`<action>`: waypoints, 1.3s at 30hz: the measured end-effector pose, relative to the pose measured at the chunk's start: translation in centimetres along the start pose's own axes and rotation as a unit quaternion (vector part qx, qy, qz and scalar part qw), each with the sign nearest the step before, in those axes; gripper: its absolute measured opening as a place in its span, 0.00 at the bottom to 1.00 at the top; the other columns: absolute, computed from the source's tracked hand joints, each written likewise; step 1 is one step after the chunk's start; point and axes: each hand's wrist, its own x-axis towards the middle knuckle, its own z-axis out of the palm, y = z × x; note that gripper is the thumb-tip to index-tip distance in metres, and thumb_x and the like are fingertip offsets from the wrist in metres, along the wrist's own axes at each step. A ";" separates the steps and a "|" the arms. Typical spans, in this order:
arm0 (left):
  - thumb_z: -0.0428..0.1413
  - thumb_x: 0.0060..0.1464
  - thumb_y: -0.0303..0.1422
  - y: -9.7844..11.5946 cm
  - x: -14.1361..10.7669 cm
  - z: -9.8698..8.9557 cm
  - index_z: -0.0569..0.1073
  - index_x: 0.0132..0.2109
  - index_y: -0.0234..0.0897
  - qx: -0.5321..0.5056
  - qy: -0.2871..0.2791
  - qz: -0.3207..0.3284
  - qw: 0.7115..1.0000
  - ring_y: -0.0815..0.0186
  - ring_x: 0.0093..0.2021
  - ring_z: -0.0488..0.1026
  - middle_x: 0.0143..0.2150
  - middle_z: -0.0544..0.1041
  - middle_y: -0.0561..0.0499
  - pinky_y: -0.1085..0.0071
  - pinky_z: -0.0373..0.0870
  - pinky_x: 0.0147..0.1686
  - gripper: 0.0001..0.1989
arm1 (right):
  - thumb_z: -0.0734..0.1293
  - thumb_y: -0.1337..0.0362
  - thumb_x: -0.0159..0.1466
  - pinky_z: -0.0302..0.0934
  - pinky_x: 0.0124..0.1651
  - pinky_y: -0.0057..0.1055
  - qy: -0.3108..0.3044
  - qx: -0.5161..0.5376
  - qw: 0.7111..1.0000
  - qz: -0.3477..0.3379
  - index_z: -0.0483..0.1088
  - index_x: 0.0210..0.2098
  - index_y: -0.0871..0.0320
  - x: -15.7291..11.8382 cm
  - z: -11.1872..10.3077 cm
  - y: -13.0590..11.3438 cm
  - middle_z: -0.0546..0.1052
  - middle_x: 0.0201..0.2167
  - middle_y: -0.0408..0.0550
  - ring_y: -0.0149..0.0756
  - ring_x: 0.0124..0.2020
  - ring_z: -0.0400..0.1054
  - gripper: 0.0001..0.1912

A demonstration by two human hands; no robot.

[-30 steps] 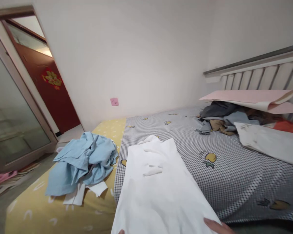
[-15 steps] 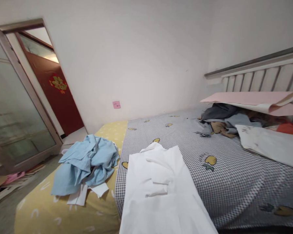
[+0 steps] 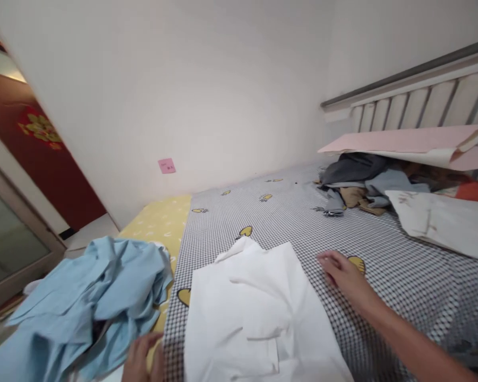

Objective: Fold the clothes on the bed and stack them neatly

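Observation:
A white long-sleeved shirt or similar white garment (image 3: 258, 307) lies folded lengthwise on the checked sheet, its collar end pointing toward the wall and its cuffs lying over the middle. My right hand (image 3: 342, 276) is just right of the garment, above the sheet, fingers loosely bent with nothing in them. At the bottom edge, my left hand (image 3: 143, 358) shows only in part, slightly blurred, its fingers apart between the white garment and a crumpled light blue garment (image 3: 115, 292).
The checked sheet (image 3: 223, 217) with yellow pineapples overlaps a yellow cover (image 3: 155, 212). Dark and grey clothes (image 3: 354, 172) are heaped at the right under a large pink sheet (image 3: 402, 140), beside a white cloth (image 3: 442, 223) and a radiator (image 3: 422, 103). A doorway stands at the left.
Both my hands have come into view, one on each side of the white garment. The view has shifted left-to-right and closer, so the blue garment appears larger and the doorway is partly cut off.

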 end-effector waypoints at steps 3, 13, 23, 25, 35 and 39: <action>0.43 0.62 0.45 4.1 4.9 5.8 0.75 0.47 0.34 0.053 -0.002 0.092 0.994 0.47 0.52 0.75 0.49 0.77 0.35 0.46 0.74 0.50 0.23 | 0.57 0.51 0.64 0.61 0.57 0.52 0.001 -0.181 0.971 -0.155 0.72 0.54 0.52 2.5 5.5 -0.6 0.78 0.51 0.54 0.49 0.54 0.70 0.24; 0.61 0.57 0.41 16.6 9.5 15.0 0.75 0.47 0.38 0.099 -0.242 0.140 0.955 0.40 0.69 0.56 0.69 0.63 0.36 0.39 0.59 0.61 0.15 | 0.54 0.50 0.71 0.33 0.69 0.66 -0.195 -0.396 0.888 -0.130 0.58 0.68 0.36 0.8 13.1 4.4 0.55 0.72 0.39 0.54 0.74 0.40 0.26; 0.53 0.58 0.32 20.4 11.7 13.0 0.52 0.27 0.43 -0.051 -0.352 -0.038 0.934 0.68 0.28 0.68 0.24 0.65 0.59 0.73 0.60 0.28 0.17 | 0.48 0.49 0.73 0.36 0.68 0.70 -0.150 -0.301 0.926 -0.169 0.55 0.69 0.37 2.7 9.3 1.9 0.59 0.71 0.40 0.52 0.73 0.44 0.27; 0.51 0.59 0.32 19.6 12.5 12.7 0.56 0.29 0.42 0.040 -0.370 -0.024 0.928 0.67 0.29 0.69 0.26 0.68 0.59 0.72 0.57 0.28 0.12 | 0.53 0.47 0.72 0.29 0.67 0.73 -0.146 -0.339 0.897 -0.244 0.54 0.69 0.34 2.5 9.1 0.9 0.57 0.72 0.40 0.56 0.74 0.39 0.26; 0.45 0.64 0.28 12.8 9.0 13.1 0.72 0.50 0.39 0.239 -0.332 0.107 0.906 0.56 0.49 0.76 0.54 0.75 0.42 0.60 0.69 0.47 0.14 | 0.57 0.45 0.70 0.29 0.67 0.73 -0.283 -0.378 0.850 -0.235 0.56 0.67 0.30 0.5 12.5 5.1 0.51 0.73 0.37 0.59 0.74 0.38 0.26; 0.45 0.66 0.30 15.2 13.1 13.8 0.71 0.57 0.36 0.246 -0.172 0.170 0.939 0.50 0.66 0.64 0.67 0.67 0.37 0.49 0.58 0.64 0.17 | 0.57 0.45 0.70 0.29 0.67 0.74 -0.285 -0.367 0.854 -0.235 0.56 0.67 0.30 0.9 12.3 5.1 0.53 0.73 0.39 0.60 0.74 0.39 0.26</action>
